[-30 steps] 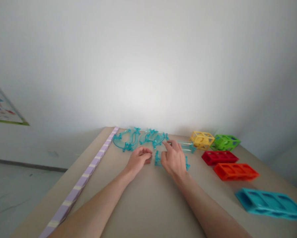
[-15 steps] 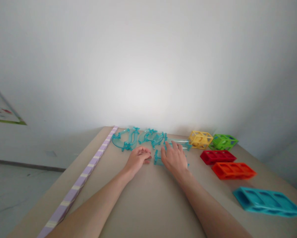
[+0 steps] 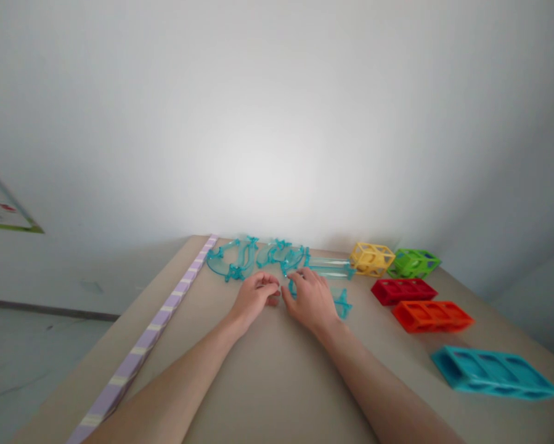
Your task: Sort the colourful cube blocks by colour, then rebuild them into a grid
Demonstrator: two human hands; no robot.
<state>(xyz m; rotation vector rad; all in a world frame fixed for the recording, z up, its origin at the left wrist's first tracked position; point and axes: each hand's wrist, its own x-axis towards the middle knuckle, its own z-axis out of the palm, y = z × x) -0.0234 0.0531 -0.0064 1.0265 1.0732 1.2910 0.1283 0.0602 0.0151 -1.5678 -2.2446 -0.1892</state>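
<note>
Left hand [image 3: 257, 298]: fingers half curled, thumb close to them, just left of the near clear teal piece [image 3: 342, 303]. Nothing visible in it; can't tell if the fingertips pinch something small. Right hand [image 3: 311, 299]: palm down over that piece, covering its middle; can't tell if it grips or just rests. Piece lies on the desk [image 3: 258, 394], right end sticking out past the hand.

Far straight piece [image 3: 329, 266] is just behind, curved pieces [image 3: 234, 272] further left, so clearance is tight. My take on handling: hold by the solid end lugs, not the thin clear span; keep it flat; use the left fingers to steady the near end; don't drag knuckles into the neighbours. Clear plastic hides edges, so feel for contact before squeezing. Red block [image 3: 403, 291] sits well apart.
</note>
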